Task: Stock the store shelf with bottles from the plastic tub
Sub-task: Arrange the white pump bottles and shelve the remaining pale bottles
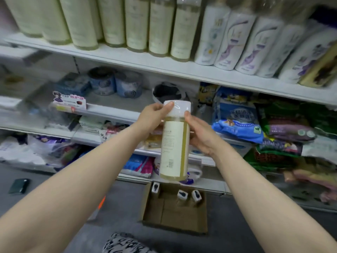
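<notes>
Bottle [174,143]: pale yellow liquid, cream label, white cap [179,106], held upright in mid-air in front of the middle shelves, well below the top shelf [127,60]. Left hand [153,115] pinches the cap, thumb across its front. Right hand [198,132] wraps the upper body from the side. The two-handed hold likely steadies a tall bottle for the lift. Matching bottles [138,24] line the top shelf, the probable destination. Cardboard box [175,212] on the floor below holds three more.

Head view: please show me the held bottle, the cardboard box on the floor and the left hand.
held bottle [174,143], head view, on its pale label.
cardboard box [182,214], head view, on its bare bottom.
left hand [152,115], head view, on the back of the hand.
</notes>
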Motion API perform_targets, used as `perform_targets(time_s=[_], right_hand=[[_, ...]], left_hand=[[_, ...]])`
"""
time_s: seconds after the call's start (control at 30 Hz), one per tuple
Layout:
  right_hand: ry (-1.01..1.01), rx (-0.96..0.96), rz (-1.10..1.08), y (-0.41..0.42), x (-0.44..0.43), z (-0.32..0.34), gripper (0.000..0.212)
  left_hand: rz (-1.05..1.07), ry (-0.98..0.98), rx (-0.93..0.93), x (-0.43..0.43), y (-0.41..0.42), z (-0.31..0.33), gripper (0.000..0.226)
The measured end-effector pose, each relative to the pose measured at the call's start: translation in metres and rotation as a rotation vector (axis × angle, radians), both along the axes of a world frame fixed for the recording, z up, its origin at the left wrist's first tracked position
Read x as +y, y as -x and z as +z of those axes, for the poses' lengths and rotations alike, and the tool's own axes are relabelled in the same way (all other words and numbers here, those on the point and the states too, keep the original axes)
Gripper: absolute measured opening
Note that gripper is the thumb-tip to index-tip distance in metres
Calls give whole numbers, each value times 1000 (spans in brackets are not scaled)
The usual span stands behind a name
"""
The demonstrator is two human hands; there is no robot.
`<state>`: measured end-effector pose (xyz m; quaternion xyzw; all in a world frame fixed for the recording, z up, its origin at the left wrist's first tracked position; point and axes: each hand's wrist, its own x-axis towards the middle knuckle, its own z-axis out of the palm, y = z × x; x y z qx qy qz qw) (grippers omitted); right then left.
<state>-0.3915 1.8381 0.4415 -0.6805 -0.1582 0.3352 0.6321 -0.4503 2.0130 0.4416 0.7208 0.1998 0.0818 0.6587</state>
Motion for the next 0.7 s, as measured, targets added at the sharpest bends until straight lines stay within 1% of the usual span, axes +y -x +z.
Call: perform_targets(time_s=[0.07, 0.17, 0.2, 0.27, 0.33, 0.4, 0.43, 0.47, 0.53, 0.6, 0.67, 0.7], right_hand=[[-11, -18, 16, 1, 9, 12, 45], [-16, -63, 2, 2, 31, 31, 62], [-23, -76, -5, 2, 39, 37, 65], [-42, -104, -8, 1, 55, 47, 63], [-65, -129, -16, 2, 73, 57, 57], [-89, -153, -29, 2, 92, 67, 53], [-102, -165, -33, 2, 100, 71, 54], [-114, -177, -35, 2, 110, 76, 55], [-130, -194, -64, 2, 131, 87, 56], [-151, -210, -101, 2, 156, 99, 59], [-188, -235, -139, -1, 176, 106, 58], [-204, -251, -160, -3, 186, 109, 55]], left_hand=[[4, -11, -8, 10, 2, 11, 36], [-10, -40, -42, 29, 6, 30, 48], [-18, -48, -59, 37, 7, 37, 51], [-30, -47, -77, 52, 9, 49, 62], [-31, -52, -95, 71, 10, 61, 74], [-30, -52, -101, 91, 11, 72, 81], [-35, -50, -102, 100, 12, 79, 79], [-44, -38, -115, 107, 15, 86, 73], [-62, -5, -138, 128, 16, 95, 52], [-76, -15, -167, 152, 17, 101, 40], [-109, -30, -206, 170, 16, 105, 39], [-133, -41, -226, 181, 16, 107, 42]])
